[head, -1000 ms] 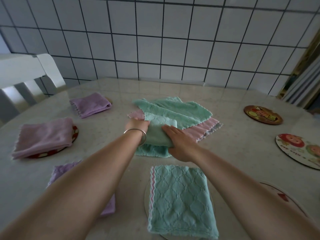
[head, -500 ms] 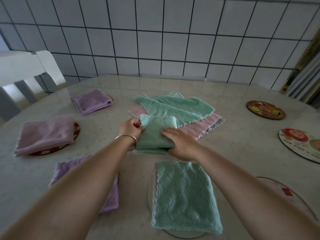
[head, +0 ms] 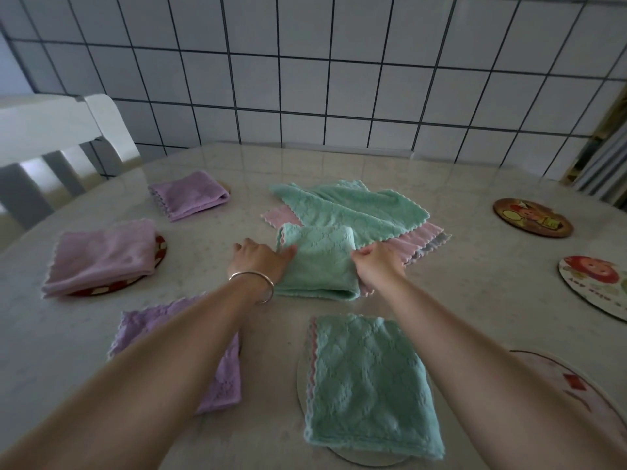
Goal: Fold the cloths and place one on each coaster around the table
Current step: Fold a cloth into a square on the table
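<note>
The folded green cloth [head: 317, 262] lies at table centre, at 6 o'clock of the unfolded cloth pile [head: 353, 212]. The left hand [head: 259, 261] grips its 9 o'clock edge, thumb on top. The right hand [head: 378, 266] pinches its 3 o'clock edge with curled fingers. A bare coaster [head: 532, 218] sits at 2 o'clock.

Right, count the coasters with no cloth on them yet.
3, all on the right: the dark coaster farthest, the red-faced coaster midway, the pale coaster nearest. Others may lie outside view.
</note>
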